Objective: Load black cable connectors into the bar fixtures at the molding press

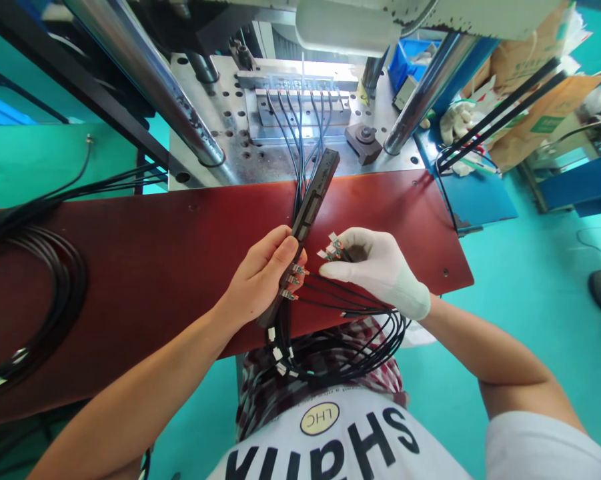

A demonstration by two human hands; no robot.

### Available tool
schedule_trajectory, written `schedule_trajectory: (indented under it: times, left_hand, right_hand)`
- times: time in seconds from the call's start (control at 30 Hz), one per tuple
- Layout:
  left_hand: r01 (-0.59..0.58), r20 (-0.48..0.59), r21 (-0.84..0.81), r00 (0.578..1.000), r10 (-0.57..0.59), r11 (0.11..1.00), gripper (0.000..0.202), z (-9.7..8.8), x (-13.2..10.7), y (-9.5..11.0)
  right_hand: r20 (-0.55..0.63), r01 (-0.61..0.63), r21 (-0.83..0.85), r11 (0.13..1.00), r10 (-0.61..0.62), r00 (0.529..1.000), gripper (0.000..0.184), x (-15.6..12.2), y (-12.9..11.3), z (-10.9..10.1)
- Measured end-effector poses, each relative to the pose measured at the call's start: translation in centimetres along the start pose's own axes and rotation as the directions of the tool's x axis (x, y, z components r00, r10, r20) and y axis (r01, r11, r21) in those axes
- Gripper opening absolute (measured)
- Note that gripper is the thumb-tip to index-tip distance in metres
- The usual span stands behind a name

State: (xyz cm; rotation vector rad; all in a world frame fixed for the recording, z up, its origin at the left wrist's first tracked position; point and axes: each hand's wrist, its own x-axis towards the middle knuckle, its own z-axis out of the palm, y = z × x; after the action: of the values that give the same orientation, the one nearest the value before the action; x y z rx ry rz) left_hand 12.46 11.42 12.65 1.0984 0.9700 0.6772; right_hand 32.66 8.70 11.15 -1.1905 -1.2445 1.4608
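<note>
My bare left hand point(267, 270) is closed around a long dark bar point(316, 193), tilted with its far end to the upper right. Small connector ends point(291, 280) of several thin black cables sit along the bar's right side, below my thumb. Just to the right, my right hand point(380, 267) in a white glove pinches several loose cable ends point(333, 248) with coloured wires and pale tips. From both hands the cables lead to a black coil point(330, 373) with white labels at my lap. Part of the bar is hidden under my left fingers.
Beyond the dark red table point(180, 253) stands a machine with a metal plate point(235, 163), steel posts and a fixture block point(305, 113) holding several cables. Another cable coil point(60, 287) lies at left. Gloves point(457, 123) and paper bags point(540, 113) are at the right.
</note>
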Motion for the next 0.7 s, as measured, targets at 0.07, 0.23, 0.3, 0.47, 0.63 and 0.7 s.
schedule_trajectory:
  times: [0.07,0.23,0.3,0.47,0.63,0.7]
  left_hand:
    - [0.007,0.0,-0.004,1.0,-0.007,1.0,0.04,0.0,0.0,0.0]
    - [0.003,0.002,-0.014,1.0,-0.003,1.0,0.038,0.0,0.0,-0.2]
    - [0.01,-0.007,-0.007,1.0,-0.01,1.0,0.039,0.0,0.0,-0.2]
    - [-0.001,0.0,-0.006,1.0,0.001,1.0,0.04,0.0,0.0,-0.1]
    - [-0.005,0.027,-0.037,1.0,0.006,0.999,0.04,0.2,-0.1,0.1]
    - [0.008,0.019,-0.029,1.0,-0.007,1.0,0.041,0.2,-0.1,0.0]
  right_hand:
    - [-0.018,0.021,-0.1,0.995,-0.023,1.0,0.03,-0.1,-0.1,0.1]
    - [-0.007,0.234,-0.496,0.836,-0.274,0.962,0.021,-0.1,-0.8,0.6]
    - [0.028,0.251,-0.445,0.86,-0.266,0.964,0.023,0.0,-1.2,0.7]
    - [0.237,-0.062,-0.038,0.997,0.069,0.969,0.033,0.4,-1.7,0.0]
    - [0.416,-0.182,-0.12,0.976,0.216,0.883,0.046,1.1,-1.9,-1.6]
    - [0.418,-0.157,-0.115,0.981,0.191,0.888,0.044,1.3,-2.1,-1.6]
